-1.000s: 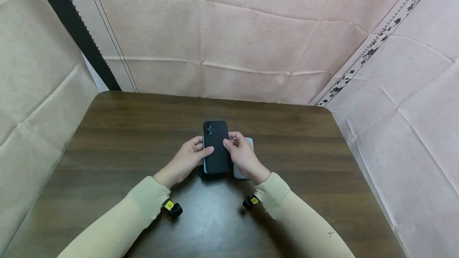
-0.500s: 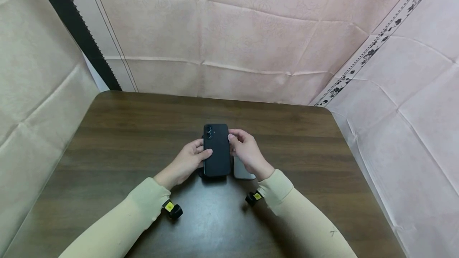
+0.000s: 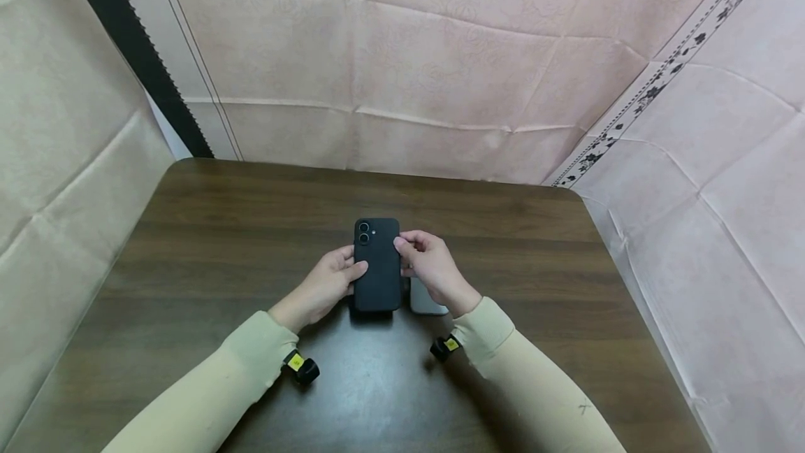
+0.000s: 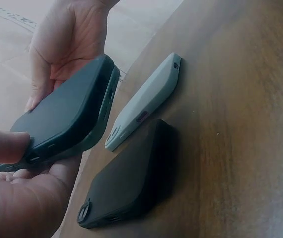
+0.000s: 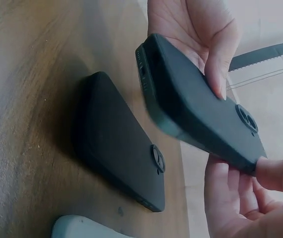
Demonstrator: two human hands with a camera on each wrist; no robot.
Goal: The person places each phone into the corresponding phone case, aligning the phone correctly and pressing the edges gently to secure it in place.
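Both hands hold a phone in a black case [image 3: 377,268], camera end away from me, above the table. My left hand [image 3: 321,279] grips its left long edge, thumb over the back and fingers underneath. At the right edge near the camera end, my right hand [image 3: 434,268] pinches it between thumb and fingers. A teal phone body [image 4: 96,138] shows under the black case in the left wrist view. At the bottom end, the case stands slightly off that body. Below it lies another black case [image 5: 116,141] with a camera cutout, mostly hidden in the head view.
A pale case [image 4: 149,94] lies beside the second black one, partly under my right hand. The brown wooden table [image 3: 251,222] has rounded far corners. Pale cloth [image 3: 434,75] hangs behind it and at both sides.
My right hand has slid outward, from over the case's back to its right edge near the camera end. The held phone has come slightly toward me. My left hand keeps its grip.
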